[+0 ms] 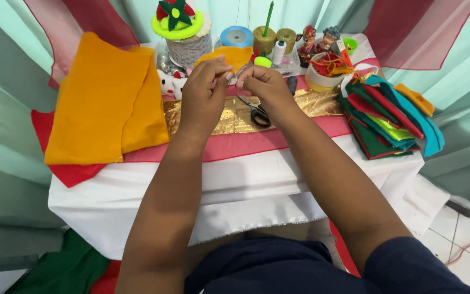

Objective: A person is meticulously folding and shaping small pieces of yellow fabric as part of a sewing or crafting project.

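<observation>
Two hands up over the table, fingertips nearly meeting.

L to R: folded orange felt (101, 103) lies far left on the white cloth (246, 179). My left hand (205, 95) has thumb & forefinger pinched tight, right hand (265, 84) pinched the same, just beside it. Prob a thread or needle between them, too thin to tell. A small orange felt piece (234, 55) sits right behind my fingers. Black scissors (257, 113) lie on the gold strip (311, 103) under my right hand; stacked coloured felt (390, 122) far right.
</observation>
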